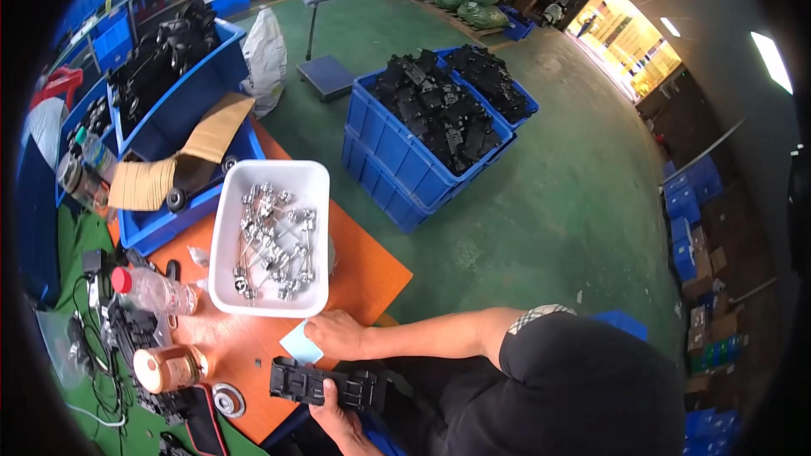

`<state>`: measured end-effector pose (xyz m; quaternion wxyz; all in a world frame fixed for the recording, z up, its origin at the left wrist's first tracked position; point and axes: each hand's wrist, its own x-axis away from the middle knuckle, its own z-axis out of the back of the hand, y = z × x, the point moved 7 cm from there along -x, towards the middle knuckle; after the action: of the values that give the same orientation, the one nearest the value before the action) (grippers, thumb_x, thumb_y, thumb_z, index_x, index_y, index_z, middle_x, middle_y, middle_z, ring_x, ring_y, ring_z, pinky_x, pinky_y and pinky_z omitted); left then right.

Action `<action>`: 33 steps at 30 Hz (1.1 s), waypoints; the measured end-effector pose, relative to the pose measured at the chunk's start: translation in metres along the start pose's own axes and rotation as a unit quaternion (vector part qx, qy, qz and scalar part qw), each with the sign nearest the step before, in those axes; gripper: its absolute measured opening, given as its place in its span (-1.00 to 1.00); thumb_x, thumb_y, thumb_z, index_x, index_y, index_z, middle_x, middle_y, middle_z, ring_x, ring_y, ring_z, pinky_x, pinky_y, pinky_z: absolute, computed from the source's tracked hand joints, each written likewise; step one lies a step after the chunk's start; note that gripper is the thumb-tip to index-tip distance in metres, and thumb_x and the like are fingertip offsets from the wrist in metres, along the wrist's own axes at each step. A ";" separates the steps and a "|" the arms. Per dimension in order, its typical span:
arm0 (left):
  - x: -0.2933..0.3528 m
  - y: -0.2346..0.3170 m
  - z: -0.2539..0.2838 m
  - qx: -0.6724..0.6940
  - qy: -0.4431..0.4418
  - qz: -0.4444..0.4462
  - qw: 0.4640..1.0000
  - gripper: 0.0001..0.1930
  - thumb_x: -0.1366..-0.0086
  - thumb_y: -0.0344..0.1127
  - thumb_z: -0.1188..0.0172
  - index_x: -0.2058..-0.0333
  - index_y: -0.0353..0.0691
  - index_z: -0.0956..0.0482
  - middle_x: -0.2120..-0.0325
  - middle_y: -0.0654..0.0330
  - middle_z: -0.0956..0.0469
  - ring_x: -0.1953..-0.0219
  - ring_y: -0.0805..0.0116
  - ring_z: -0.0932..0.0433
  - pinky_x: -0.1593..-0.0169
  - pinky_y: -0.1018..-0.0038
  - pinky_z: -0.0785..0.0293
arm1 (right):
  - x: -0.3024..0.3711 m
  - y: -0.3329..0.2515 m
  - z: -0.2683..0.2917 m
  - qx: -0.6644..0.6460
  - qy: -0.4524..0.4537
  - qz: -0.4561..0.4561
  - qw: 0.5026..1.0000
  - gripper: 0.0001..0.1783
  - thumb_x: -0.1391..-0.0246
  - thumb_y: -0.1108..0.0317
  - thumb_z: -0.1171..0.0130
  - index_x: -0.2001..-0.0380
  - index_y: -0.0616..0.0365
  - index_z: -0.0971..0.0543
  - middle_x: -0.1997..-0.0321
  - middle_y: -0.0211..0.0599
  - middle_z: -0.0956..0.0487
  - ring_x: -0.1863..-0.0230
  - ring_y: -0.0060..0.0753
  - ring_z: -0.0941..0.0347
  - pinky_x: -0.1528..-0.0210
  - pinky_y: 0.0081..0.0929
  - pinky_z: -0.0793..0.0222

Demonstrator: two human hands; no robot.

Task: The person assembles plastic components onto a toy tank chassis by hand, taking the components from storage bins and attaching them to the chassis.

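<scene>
My left hand (333, 414) grips a black plastic chassis-like part (317, 384), thumb on its upper face, just off the orange table's near edge. Above it, my right hand (336, 334) is closed, with its fingers bunched over the edge of a light blue sheet (302, 344). What those fingertips pinch, if anything, is hidden. A white tub (319, 245) stands right beyond my right hand. Inside lie several silvery metal parts (274, 245) with thin rods.
On the orange table (367, 266) are a red-capped bottle (160, 291), an amber jar (173, 367), a round metal piece (228, 400) and a phone (203, 422). Blue crates (380, 165) of black parts stand on the floor; another blue bin (182, 105) is at the left.
</scene>
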<state>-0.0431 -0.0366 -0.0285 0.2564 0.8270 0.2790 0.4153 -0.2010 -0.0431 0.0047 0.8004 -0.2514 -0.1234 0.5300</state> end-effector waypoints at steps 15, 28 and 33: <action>0.014 0.017 -0.010 -0.033 0.025 0.025 0.999 -0.69 -0.14 -0.41 -0.27 0.16 -0.34 -0.43 0.31 0.23 -0.52 0.27 0.41 -0.52 0.13 0.45 -0.47 | 0.028 -0.054 0.077 0.001 0.132 0.247 0.960 -0.83 0.23 0.46 -0.15 0.44 0.21 -0.55 0.41 -0.19 -0.54 0.36 -0.20 -0.52 0.30 -0.32 -0.47; 0.067 0.043 -0.038 -0.101 -0.002 -0.047 0.994 -0.78 -0.20 -0.44 -0.25 0.17 -0.32 -0.52 0.28 0.26 -0.58 0.26 0.55 -0.51 0.14 0.57 -0.45 | 0.062 -0.076 0.116 -0.186 0.172 0.283 0.925 -0.70 0.19 0.64 -0.32 0.30 0.19 -0.59 0.37 -0.22 -0.57 0.41 -0.30 -0.55 0.41 -0.51 -0.48; 0.073 0.045 -0.048 -0.105 -0.021 -0.075 0.991 -0.76 -0.20 -0.44 -0.25 0.15 -0.32 -0.52 0.27 0.27 -0.57 0.25 0.57 -0.50 0.14 0.58 -0.45 | 0.066 -0.079 0.120 -0.175 0.166 0.297 0.924 -0.69 0.22 0.64 -0.32 0.29 0.20 -0.60 0.35 -0.23 -0.56 0.41 -0.30 -0.54 0.42 -0.50 -0.48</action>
<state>-0.0350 -0.0099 0.0660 0.3781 0.7806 0.2900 0.4044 -0.1680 0.0250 0.1437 0.5581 -0.4974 0.0009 0.6641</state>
